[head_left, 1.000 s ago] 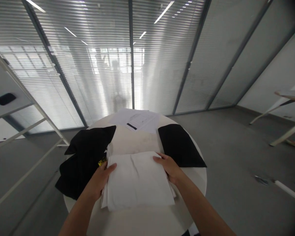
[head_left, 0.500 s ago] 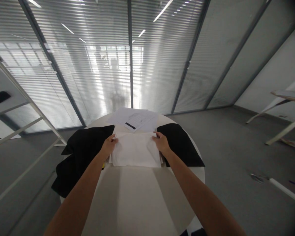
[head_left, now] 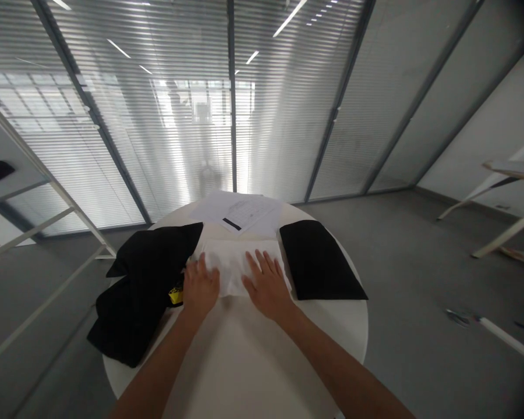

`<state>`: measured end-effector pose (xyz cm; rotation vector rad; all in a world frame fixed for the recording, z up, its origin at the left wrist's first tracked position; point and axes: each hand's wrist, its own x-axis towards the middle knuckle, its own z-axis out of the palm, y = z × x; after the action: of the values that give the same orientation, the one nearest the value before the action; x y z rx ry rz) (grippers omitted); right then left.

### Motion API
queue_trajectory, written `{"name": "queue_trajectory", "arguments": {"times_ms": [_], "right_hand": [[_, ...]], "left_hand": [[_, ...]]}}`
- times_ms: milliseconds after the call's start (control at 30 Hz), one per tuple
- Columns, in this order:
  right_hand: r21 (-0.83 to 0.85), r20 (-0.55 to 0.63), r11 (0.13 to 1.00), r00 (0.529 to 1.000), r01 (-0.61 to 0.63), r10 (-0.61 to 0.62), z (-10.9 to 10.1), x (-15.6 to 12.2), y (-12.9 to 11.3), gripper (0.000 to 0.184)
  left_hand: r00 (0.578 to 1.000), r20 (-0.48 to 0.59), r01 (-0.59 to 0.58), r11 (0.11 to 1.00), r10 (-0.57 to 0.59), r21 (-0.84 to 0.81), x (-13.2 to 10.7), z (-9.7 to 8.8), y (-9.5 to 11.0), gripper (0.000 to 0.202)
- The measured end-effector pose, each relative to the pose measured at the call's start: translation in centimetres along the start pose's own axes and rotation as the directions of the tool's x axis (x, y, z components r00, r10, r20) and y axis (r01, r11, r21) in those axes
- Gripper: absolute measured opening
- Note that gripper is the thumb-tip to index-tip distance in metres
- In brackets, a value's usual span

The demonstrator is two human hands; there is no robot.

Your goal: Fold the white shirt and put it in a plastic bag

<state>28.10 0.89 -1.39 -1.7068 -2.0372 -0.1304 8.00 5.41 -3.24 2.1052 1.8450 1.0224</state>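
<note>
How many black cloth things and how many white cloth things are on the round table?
Black: 2, the rumpled black heap and the folded black cloth.
White: 1, the folded white cloth, pressed flat under the left hand and the right hand.
Total: 3.

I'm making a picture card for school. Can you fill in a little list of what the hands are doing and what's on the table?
Left hand: open and flat on the left part of the folded white cloth
Right hand: open and flat on the same cloth
Left of cloth: crumpled black garment with a yellow tag
Right of cloth: folded black cloth
Behind cloth: papers
Underneath: round white table
</note>
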Motion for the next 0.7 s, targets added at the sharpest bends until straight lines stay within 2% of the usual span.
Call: {"name": "queue_trajectory", "arguments": {"times_ms": [67, 133, 300, 367, 433, 467, 533, 567, 600, 633, 700], "right_hand": [[-0.026, 0.066, 0.997, 0.995, 0.075, -0.074, 0.5, -0.9, -0.4, 0.056], [-0.035, 0.122, 0.991, 0.984, 0.133, -0.128, 0.8, -1.4, 0.0, 0.056], [0.061, 0.248, 0.975, 0.943, 0.215, -0.223, -0.5, -0.8, 2.8, 0.059], [0.125, 0.281, 0.974, 0.934, 0.191, -0.219, -1.4, 0.4, 3.9, 0.052], [0.147, 0.268, 0.98, 0.948, 0.137, -0.173, -1.9, 2.3, 4.9, 0.046], [0.144, 0.25, 0.984, 0.958, 0.109, -0.142, -2.0, 3.4, 5.4, 0.045], [0.122, 0.223, 0.991, 0.971, 0.058, -0.085, -1.9, 5.8, 6.2, 0.043], [0.108, 0.225, 0.993, 0.972, 0.04, -0.064, -1.7, 6.8, 6.5, 0.043], [0.093, 0.244, 0.995, 0.969, 0.026, -0.048, -1.4, 7.8, 6.8, 0.044], [0.078, 0.275, 0.997, 0.961, 0.016, -0.037, -1.1, 8.6, 7.0, 0.045], [0.057, 0.348, 0.998, 0.937, 0.006, -0.025, -0.5, 9.6, 7.2, 0.047]], "left_hand": [[0.986, -0.01, -0.165, 0.976, 0.168, 0.143, -1.7, 0.4, 0.3, 0.051], [0.969, 0.004, -0.239, 0.942, 0.245, 0.236, -2.6, 0.7, 0.1, 0.053], [0.948, 0.03, -0.31, 0.899, 0.317, 0.308, -2.5, -0.2, -0.7, 0.058], [0.939, 0.044, -0.337, 0.889, 0.341, 0.311, -2.5, -1.3, -0.3, 0.063], [0.948, 0.069, -0.316, 0.893, 0.311, 0.319, -2.8, -2.5, 0.7, 0.063], [0.962, 0.085, -0.274, 0.905, 0.26, 0.324, -3.0, -3.0, 1.3, 0.057], [0.983, 0.165, -0.131, 0.944, 0.083, 0.302, -3.5, -3.8, 2.4, 0.042], [0.972, 0.233, -0.035, 0.965, -0.027, 0.26, -3.6, -4.0, 2.8, 0.038], [0.936, 0.322, 0.086, 0.98, -0.142, 0.181, -3.7, -4.3, 3.0, 0.038], [0.875, 0.422, 0.221, 0.971, -0.236, 0.085, -3.7, -4.5, 3.1, 0.04], [0.727, 0.599, 0.467, 0.881, -0.334, -0.075, -3.4, -4.9, 2.9, 0.044]]}}
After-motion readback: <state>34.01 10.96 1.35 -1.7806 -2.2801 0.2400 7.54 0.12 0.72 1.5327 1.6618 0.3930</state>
